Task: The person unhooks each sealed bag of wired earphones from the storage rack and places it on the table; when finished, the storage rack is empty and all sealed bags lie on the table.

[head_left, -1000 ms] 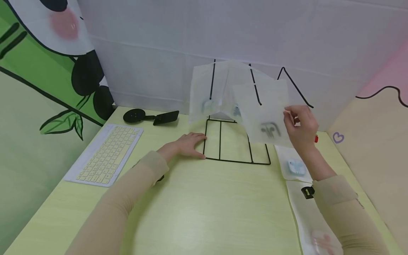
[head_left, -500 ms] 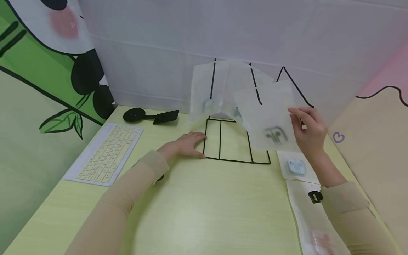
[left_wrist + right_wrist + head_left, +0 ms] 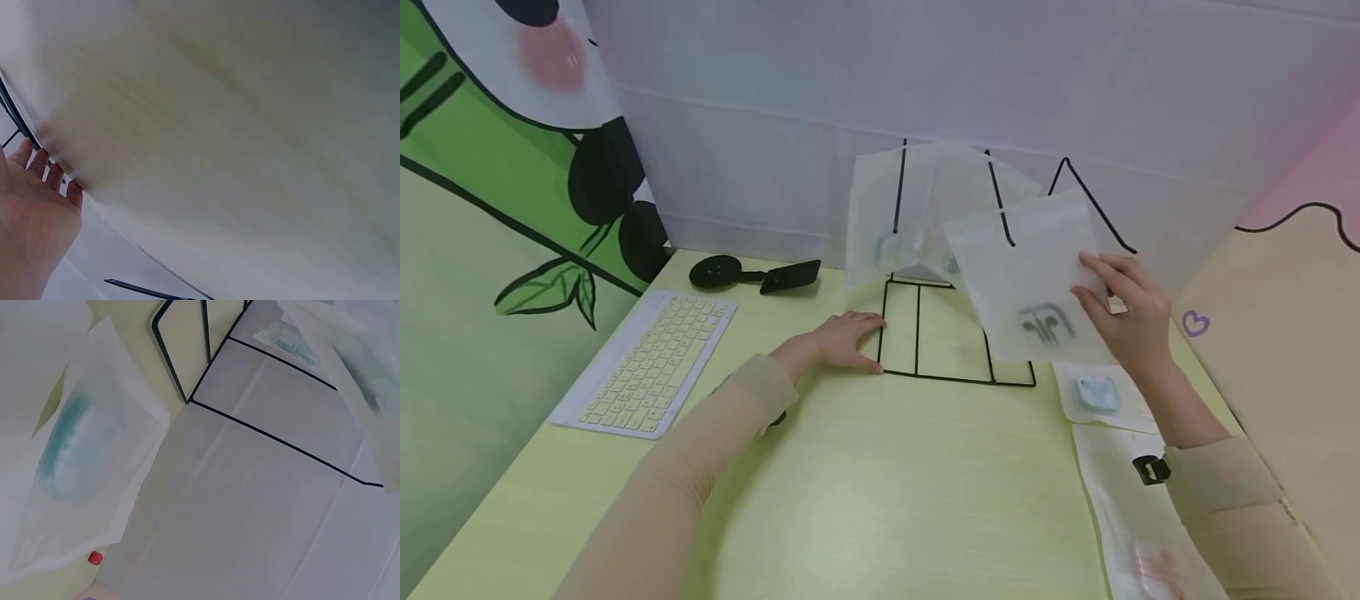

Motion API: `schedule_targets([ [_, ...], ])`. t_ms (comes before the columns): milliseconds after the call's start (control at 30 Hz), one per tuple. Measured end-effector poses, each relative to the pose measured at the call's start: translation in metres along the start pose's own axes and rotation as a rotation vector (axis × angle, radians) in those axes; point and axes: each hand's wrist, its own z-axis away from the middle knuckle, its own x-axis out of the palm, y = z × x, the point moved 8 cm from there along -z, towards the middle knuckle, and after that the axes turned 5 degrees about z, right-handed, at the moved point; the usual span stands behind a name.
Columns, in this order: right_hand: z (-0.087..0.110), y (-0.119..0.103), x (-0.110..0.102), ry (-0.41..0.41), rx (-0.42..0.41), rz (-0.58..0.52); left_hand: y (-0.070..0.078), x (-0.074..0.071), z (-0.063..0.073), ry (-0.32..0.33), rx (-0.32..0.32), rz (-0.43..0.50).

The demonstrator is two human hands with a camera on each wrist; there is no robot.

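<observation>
- Touching the wire rack (image 3: 917, 333) on its left side, the left hand (image 3: 842, 340) spreads its fingers; a sideways tug could tip the rack.
- The packet (image 3: 1022, 271) hangs on the rack's middle hook (image 3: 1005, 227), right hand (image 3: 1131, 312) at its edge; I cannot tell whether it is pinched.
- Pulling forward could slip it off the hook tip (image 3: 1012, 243).

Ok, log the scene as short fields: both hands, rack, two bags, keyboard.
left hand: touches the left side of the rack
right hand: at the right edge of the front bag; grip unclear
rack: black wire, on the table
front bag: translucent, dark earphone-like shape inside
leftmost bag: by the left hook
keyboard: left of the rack
</observation>
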Motion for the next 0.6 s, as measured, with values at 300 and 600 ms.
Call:
schedule_targets([
  [300,0.003,-0.009,-0.009,-0.021,-0.068,-0.036,0.0,0.001,0.0,0.001,-0.004,-0.008],
  [600,0.003,-0.021,-0.017,-0.04,-0.112,-0.01,0.001,0.0,0.001,0.002,-0.007,-0.012],
])
